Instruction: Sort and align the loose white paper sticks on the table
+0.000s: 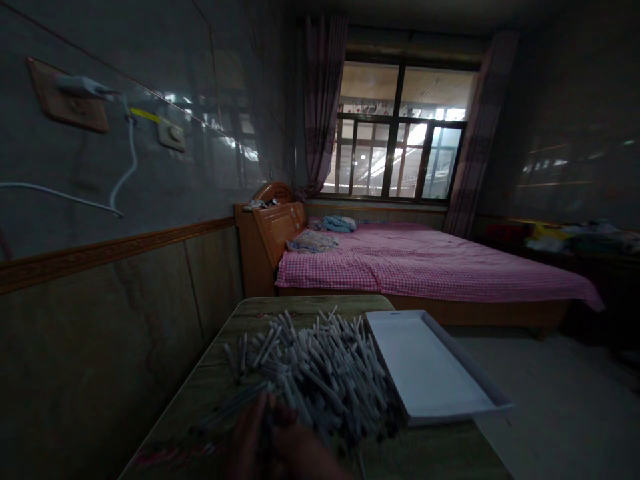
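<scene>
Alongside, a white tray (pixel 431 373) abuts the stick pile (pixel 320 373) the hand (pixel 279 448) touches.

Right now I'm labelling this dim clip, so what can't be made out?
Head view: hand at the bottom edge, dark, blurred, cut off; which hand and grip unclear.
Head view: pile of thin white sticks, too dim to identify.
Head view: clutter at right, blurred by darkness.
</scene>
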A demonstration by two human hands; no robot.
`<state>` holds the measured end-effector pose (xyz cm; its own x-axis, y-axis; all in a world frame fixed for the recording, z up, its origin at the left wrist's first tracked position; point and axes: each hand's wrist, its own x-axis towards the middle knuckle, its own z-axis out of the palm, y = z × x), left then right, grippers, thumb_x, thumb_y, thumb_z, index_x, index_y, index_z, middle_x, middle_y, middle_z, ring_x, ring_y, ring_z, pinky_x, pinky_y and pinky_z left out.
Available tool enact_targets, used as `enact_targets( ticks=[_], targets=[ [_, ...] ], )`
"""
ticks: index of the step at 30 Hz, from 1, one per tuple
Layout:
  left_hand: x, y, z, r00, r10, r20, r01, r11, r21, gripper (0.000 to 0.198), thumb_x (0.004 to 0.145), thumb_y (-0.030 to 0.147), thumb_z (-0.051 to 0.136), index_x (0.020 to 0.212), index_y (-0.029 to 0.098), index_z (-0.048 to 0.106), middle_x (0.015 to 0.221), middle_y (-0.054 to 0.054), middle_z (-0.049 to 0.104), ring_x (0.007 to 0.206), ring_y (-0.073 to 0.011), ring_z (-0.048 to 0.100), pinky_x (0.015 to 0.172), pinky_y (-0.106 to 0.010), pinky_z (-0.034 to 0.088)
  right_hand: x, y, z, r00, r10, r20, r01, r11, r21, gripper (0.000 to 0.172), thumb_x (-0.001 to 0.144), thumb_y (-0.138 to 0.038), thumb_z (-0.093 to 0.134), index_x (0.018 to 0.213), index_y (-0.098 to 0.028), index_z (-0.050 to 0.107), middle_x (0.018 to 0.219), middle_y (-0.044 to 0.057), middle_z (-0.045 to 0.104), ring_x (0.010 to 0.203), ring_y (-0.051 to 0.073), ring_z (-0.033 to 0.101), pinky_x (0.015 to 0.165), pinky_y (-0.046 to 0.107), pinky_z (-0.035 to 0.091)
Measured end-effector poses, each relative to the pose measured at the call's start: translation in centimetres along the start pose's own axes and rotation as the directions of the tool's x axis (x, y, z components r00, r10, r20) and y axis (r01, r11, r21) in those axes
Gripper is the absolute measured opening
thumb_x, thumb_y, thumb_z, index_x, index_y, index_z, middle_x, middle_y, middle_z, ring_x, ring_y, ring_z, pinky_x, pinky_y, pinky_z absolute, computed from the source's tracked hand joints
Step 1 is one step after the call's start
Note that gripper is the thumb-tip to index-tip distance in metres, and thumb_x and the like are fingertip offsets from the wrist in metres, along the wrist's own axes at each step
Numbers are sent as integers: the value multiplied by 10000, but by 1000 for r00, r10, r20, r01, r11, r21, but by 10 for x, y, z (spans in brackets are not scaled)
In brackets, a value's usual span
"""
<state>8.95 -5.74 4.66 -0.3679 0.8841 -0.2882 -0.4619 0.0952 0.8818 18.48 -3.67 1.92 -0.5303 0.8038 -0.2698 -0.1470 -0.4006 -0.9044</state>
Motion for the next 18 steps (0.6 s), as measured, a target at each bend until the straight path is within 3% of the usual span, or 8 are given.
enact_targets(
  ticks=[2, 3, 5, 7, 9, 13, 18],
  targets=[
    [15, 3, -8, 995, 3, -96, -8, 998, -56, 355, 678, 579, 771, 705, 235, 687, 646, -28, 766, 625, -249, 734, 588, -352, 605, -1, 12, 2, 993, -86, -85, 75, 990, -123, 295, 731, -427, 756, 691, -233, 537, 706, -25, 579, 635, 133, 565, 637, 244, 422],
    [23, 5, -13, 991, 6, -132, -16, 997, -81, 311, 732, 539, 729, 702, 235, 669, 611, -18, 749, 597, -235, 724, 587, -345, 598, -4, 17, 2, 981, -151, -123, 113, 954, -276, 231, 745, -368, 749, 687, -231, 572, 739, -2, 630, 720, 173, 624, 666, 258, 428],
    [36, 11, -23, 978, 42, -205, -66, 991, -113, 272, 795, 493, 662, 693, 242, 636, 592, -9, 741, 605, -230, 733, 630, -353, 601, -12, 25, -2, 944, -309, -119, 147, 713, -685, 99, 795, -306, 699, 730, -246, 655, 768, 30, 717, 790, 242, 702, 640, 276, 420],
    [45, 15, -32, 971, 133, -200, -137, 991, -8, 294, 824, 521, 609, 728, 247, 656, 666, -31, 778, 698, -252, 768, 716, -381, 614, -18, 25, -9, 890, -448, -87, 123, 420, -899, 70, 844, -279, 649, 806, -272, 708, 770, 37, 766, 755, 263, 744, 576, 271, 398],
    [48, 14, -34, 973, 193, -125, -178, 977, 121, 297, 806, 535, 603, 768, 253, 686, 760, -56, 809, 809, -286, 788, 814, -411, 616, -21, 20, -16, 817, -570, -84, 92, 273, -958, 95, 843, -221, 641, 845, -281, 715, 783, 27, 781, 722, 246, 758, 550, 253, 393],
    [47, -2, -26, 972, 234, -1, -225, 936, 271, 307, 687, 515, 661, 851, 259, 706, 886, -75, 826, 948, -340, 782, 934, -474, 596, -14, 11, -30, 684, -730, 3, 90, 81, -993, 261, 758, -66, 617, 908, -264, 699, 838, 35, 760, 704, 222, 741, 565, 242, 447],
    [48, -20, -20, 932, 352, 88, -356, 842, 404, 491, 632, 590, 677, 971, 236, 713, 1092, -123, 817, 1123, -362, 732, 1085, -525, 507, -2, 29, -39, 548, -835, 50, 173, 54, -984, 565, 690, 12, 580, 1176, -267, 654, 999, 73, 723, 839, 245, 722, 670, 290, 543]
  ],
)
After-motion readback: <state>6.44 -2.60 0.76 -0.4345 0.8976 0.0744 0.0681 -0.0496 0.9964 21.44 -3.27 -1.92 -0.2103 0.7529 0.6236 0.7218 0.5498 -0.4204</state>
